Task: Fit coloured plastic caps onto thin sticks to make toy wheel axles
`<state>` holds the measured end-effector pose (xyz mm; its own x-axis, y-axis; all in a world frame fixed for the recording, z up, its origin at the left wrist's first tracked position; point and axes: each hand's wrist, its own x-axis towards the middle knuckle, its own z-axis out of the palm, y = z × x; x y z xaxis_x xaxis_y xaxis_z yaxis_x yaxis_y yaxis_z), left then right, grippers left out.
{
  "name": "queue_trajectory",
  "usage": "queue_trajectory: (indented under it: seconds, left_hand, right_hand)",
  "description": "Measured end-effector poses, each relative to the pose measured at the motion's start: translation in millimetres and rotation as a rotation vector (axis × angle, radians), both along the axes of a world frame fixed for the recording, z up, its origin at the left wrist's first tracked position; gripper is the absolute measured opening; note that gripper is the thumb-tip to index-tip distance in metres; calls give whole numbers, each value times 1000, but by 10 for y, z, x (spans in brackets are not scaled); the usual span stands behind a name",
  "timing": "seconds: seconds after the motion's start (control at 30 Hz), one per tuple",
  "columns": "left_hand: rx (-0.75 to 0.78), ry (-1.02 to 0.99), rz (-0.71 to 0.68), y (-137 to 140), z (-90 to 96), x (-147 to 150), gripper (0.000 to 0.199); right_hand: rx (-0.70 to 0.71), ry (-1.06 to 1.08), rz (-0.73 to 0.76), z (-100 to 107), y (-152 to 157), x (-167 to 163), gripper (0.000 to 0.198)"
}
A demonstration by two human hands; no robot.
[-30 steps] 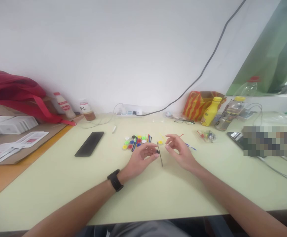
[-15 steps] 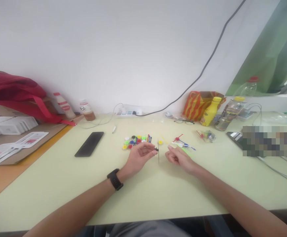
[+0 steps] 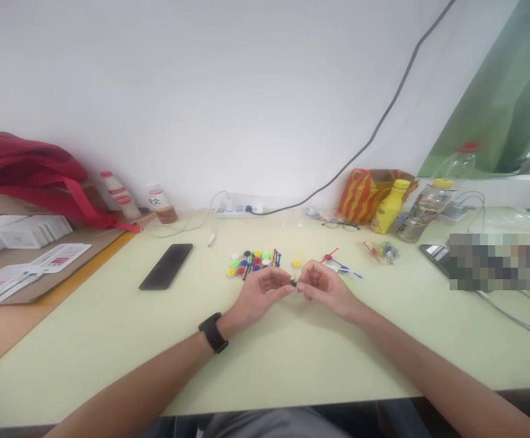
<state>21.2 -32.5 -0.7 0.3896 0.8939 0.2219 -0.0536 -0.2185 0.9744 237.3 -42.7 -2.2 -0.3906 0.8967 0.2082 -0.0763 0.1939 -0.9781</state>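
Observation:
My left hand (image 3: 265, 289), with a black watch on the wrist, pinches a small black plastic part (image 3: 293, 283) between thumb and fingertips. Meeting it from the other side, my right hand (image 3: 322, 287) has its thumb and forefinger closed on the same part; a thin pale piece at the contact is too small to make out. Behind my left hand lie several coloured round plastic pieces (image 3: 244, 263) and thin arrow-shaped sticks (image 3: 277, 258). A yellow round piece (image 3: 296, 263) sits just beyond my fingertips. Past my right hand are a red arrow piece (image 3: 329, 257) and a blue arrow (image 3: 352, 272).
A black phone (image 3: 166, 266) lies to the left. Along the wall stand a power strip (image 3: 237, 209), eyeglasses (image 3: 340, 224), a striped bag (image 3: 358, 194) and a yellow bottle (image 3: 390, 207). A small clear bag of parts (image 3: 382, 251) rests at the right.
My right hand has moved left to meet my left hand and now pinches at the black part. The thin upright piece seen edge-on before is now mostly hidden by my fingers.

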Motion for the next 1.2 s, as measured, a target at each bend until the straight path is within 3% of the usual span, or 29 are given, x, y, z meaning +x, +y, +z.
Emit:
queue_trajectory:
  seconds: [0.17,0.27,0.47,0.53,0.6,0.73,0.93,1.2]
  left_hand:
    - [-12,-2,-21,-14,12,6,28]
    - [-15,-5,-6,-5,10,1,27]
    - [-20,-27,-5,11,-2,-4,26]
    - [-18,-34,-5,7,1,-3,27]
    - [-13,-40,8,4,8,-2,28]
    - [-5,-33,39,10,14,-8,30]
    - [3,-23,16,15,0,-6,29]
    - [-8,-21,-16,-7,15,1,29]
  right_hand:
    - [33,-33,-14,-10,5,11,28]
    - [133,-92,-95,5,-10,34,31]
    - [278,-171,-209,9,-65,34,78]
    - [270,-188,-227,9,-67,37,68]
    - [216,-227,-149,22,-55,56,38]
    - [101,-226,33,71,-15,104,68]
    - [48,-99,-44,87,-2,64,38]
    - [-10,-40,-14,63,-13,34,33]
